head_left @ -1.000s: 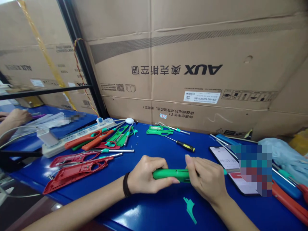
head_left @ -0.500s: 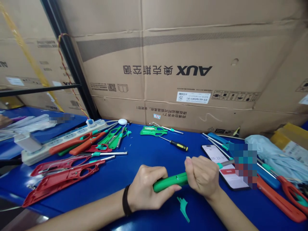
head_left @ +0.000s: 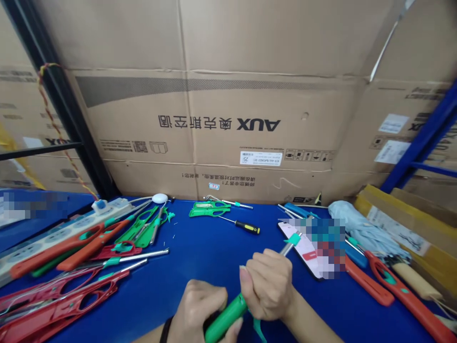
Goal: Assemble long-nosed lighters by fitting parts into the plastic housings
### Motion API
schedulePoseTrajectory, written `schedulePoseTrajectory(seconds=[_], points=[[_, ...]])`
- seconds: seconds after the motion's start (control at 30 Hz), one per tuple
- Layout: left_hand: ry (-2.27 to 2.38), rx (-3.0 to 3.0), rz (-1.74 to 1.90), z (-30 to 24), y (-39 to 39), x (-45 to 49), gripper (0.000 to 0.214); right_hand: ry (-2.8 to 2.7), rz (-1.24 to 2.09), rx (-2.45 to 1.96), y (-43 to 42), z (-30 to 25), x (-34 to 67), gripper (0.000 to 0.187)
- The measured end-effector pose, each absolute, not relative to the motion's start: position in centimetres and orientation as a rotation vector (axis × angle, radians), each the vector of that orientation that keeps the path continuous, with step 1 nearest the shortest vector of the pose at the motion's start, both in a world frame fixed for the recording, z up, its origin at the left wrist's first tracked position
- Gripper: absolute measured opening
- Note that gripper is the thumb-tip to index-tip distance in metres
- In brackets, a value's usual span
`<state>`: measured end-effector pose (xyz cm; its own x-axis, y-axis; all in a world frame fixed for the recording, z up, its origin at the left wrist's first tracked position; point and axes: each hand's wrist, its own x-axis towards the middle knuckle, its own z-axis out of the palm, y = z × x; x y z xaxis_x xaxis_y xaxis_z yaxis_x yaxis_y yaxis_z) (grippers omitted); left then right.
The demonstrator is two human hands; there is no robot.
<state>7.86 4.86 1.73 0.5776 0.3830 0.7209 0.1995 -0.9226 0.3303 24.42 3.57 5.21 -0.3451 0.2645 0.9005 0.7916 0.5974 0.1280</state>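
A green long-reach lighter (head_left: 226,318) slants across the lower middle, its metal tube pointing up and to the right. My left hand (head_left: 200,309) grips the handle's near end. Farther along, my right hand (head_left: 268,285) is wrapped around the same lighter, hiding that part of the handle. Past my right fist the metal nozzle (head_left: 288,246) with a teal piece shows in front of the phone (head_left: 303,257). Below my right hand, a loose teal trigger piece (head_left: 258,329) lies partly hidden on the blue table (head_left: 200,252).
Opened red lighter shells (head_left: 67,312), green shells (head_left: 210,208) and orange lighters (head_left: 94,245) lie left and back. A power strip (head_left: 71,228) runs along the left. Beyond my hands is a screwdriver (head_left: 247,227). More orange lighters (head_left: 371,281) lie right; a cardboard box (head_left: 214,95) stands behind.
The view has shifted, so things at left sit lower. Both hands still hold the lighter, which is now tilted more steeply, nozzle up and handle end toward me.
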Motion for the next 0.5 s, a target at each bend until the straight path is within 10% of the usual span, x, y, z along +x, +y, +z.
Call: schedulePoseTrajectory(seconds=[0.5], points=[[0.240,1.822,0.587,2.2,6.1,8.6,0.049,-1.948,-0.725,-0.787,2.9,4.7,24.0,0.034]])
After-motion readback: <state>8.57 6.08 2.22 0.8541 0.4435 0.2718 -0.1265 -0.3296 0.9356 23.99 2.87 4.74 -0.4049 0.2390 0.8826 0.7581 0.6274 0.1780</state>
